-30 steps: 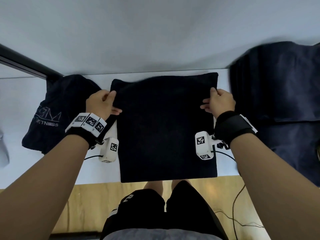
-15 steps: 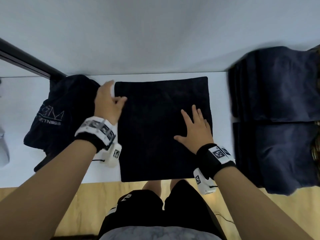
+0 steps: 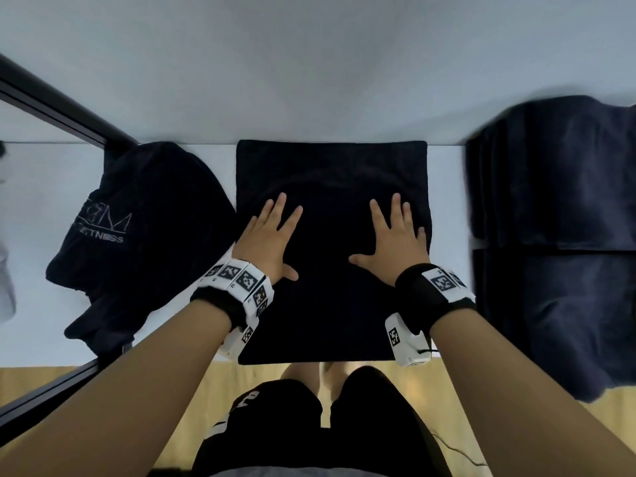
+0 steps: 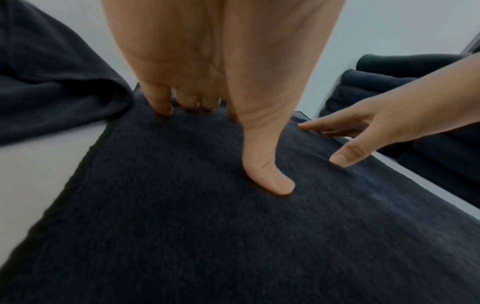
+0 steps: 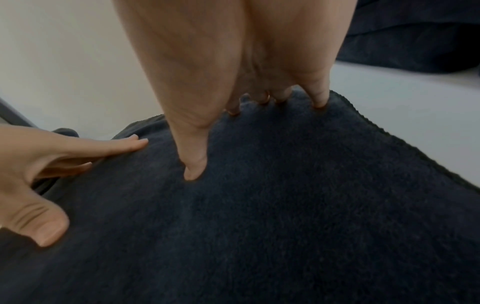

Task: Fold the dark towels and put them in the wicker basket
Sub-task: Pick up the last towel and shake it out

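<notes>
A dark folded towel [image 3: 330,304] lies flat as a square on the white table [image 3: 172,342], in front of me. My left hand [image 3: 272,232] lies palm down on its left half, fingers spread and straight. My right hand [image 3: 395,235] lies the same way on its right half. In the left wrist view the left hand [image 4: 221,127] presses the towel [image 4: 233,236] with thumb and fingertips, and the right wrist view shows the right hand [image 5: 249,131] doing so on the towel [image 5: 285,216]. No wicker basket is in sight.
A crumpled dark towel with a printed logo [image 3: 137,235] lies to the left. Two stacked piles of dark blue folded towels [image 3: 557,242] fill the right side. A black frame bar [image 3: 51,108] runs along the far left. The table's near edge is at my legs.
Both hands let go of the towel's far corners and came down flat onto its top. The right hand flattened first, then the left moved in from the left edge.
</notes>
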